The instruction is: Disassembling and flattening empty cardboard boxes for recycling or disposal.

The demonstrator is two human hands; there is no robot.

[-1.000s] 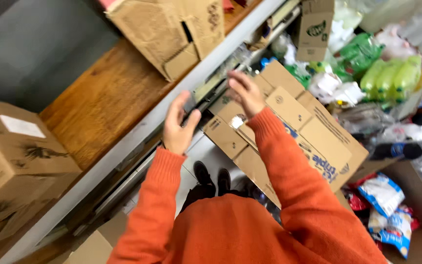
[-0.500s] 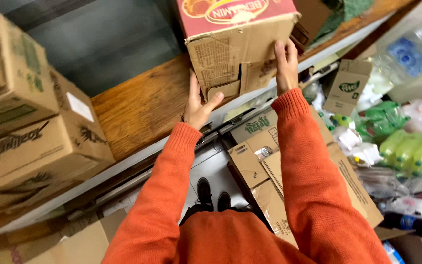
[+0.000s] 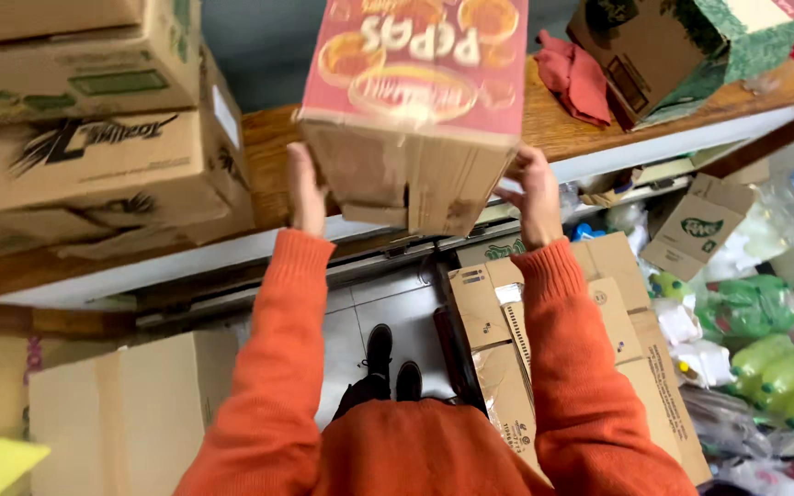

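Hands clamp a red-topped cardboard box (image 3: 415,110) from both sides: the left hand (image 3: 305,188) lies flat against its left wall, the right hand (image 3: 533,193) presses its right lower corner, so the grip on each side is closed on the carton. It sits raised and tilted over the front edge of the wooden shelf (image 3: 599,119), between a stack of brown cartons (image 3: 94,156) on the left and a red cloth (image 3: 570,78) on the right. Judging by this, the lifting step is in hand; any further move calls for steady, even pressure from both palms and room above the flattened boxes (image 3: 544,331) on the floor.
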